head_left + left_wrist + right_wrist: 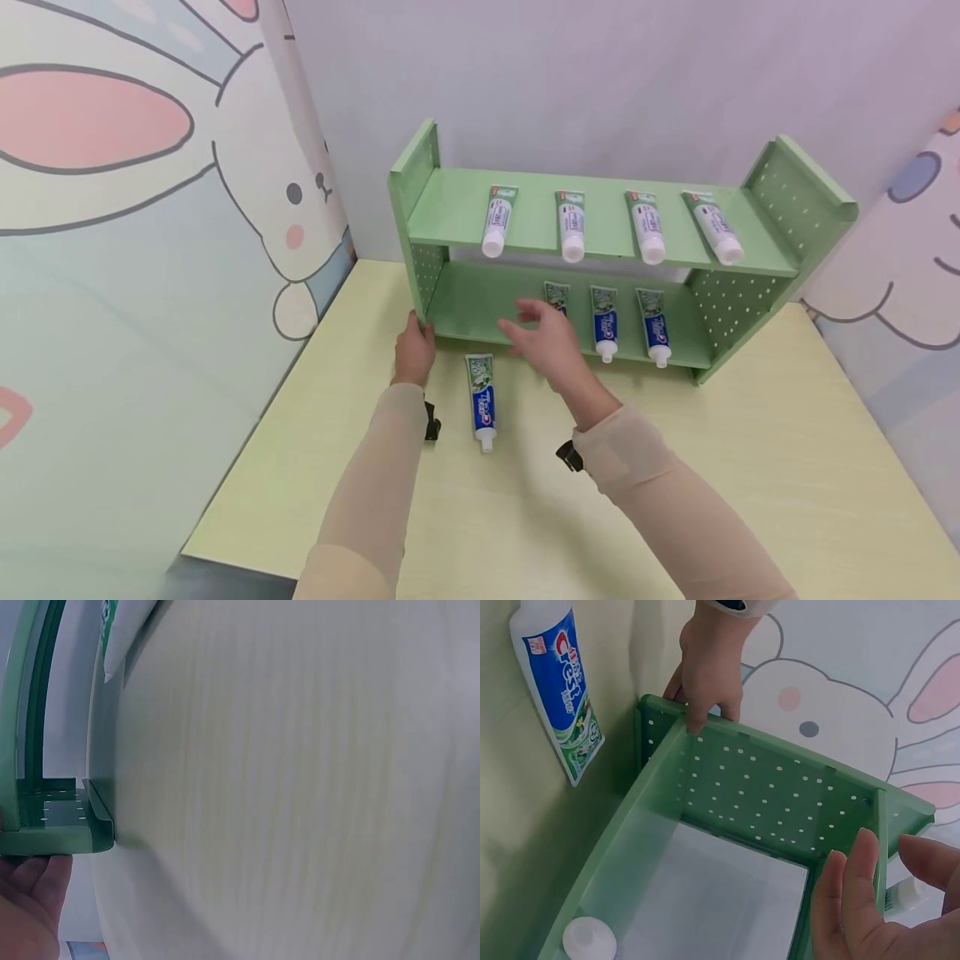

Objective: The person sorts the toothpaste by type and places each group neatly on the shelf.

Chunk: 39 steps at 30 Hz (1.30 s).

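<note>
A two-tier green shelf rack (480, 317) with perforated side panels stands on the table. My left hand (414, 352) grips the lower front corner of its left panel; in the right wrist view the left hand's thumb lies over the panel's edge. My right hand (549, 343) hovers before the lower tier, fingers apart and holding nothing, partly hiding one toothpaste tube (557, 293). Two more blue-green tubes lie to its right, a middle tube (604, 323) and a right tube (655, 327). Another toothpaste tube (482, 400) lies on the table between my arms, cap toward me.
Several white toothpaste tubes lie in a row on the upper tier, caps forward, the leftmost tube (498, 218) near the left panel. The pale wood table (750, 467) ends at the left along a wall (150, 333) with rabbit drawings. A plain wall (570, 83) stands behind the rack.
</note>
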{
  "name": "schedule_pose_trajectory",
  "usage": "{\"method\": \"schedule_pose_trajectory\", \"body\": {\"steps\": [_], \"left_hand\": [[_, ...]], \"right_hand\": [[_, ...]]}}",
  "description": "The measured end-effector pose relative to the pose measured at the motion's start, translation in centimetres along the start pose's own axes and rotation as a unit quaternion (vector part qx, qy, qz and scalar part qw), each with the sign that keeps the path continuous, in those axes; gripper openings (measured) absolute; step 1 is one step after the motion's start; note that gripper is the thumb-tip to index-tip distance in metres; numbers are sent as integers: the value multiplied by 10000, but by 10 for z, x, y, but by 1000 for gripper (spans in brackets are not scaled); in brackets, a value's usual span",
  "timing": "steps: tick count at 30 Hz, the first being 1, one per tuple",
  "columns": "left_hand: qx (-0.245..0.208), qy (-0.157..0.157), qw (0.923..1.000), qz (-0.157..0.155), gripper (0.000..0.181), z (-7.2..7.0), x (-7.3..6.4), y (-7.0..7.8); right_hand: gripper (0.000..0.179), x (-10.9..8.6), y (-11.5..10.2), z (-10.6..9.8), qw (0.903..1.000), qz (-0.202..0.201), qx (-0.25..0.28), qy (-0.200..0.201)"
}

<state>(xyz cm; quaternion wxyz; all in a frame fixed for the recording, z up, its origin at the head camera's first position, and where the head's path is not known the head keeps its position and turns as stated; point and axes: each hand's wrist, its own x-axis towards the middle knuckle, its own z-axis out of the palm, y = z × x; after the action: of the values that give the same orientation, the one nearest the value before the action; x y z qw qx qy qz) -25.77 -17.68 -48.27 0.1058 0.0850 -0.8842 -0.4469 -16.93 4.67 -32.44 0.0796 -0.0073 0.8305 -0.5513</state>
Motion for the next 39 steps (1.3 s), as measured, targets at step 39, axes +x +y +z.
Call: {"method": "schedule_pose_trajectory", "body": {"steps": [39], "left_hand": [[3,51,10000,15,43,0,0,0]], "right_hand": [[53,8,84,43,9999,86,-108,-103]]}}
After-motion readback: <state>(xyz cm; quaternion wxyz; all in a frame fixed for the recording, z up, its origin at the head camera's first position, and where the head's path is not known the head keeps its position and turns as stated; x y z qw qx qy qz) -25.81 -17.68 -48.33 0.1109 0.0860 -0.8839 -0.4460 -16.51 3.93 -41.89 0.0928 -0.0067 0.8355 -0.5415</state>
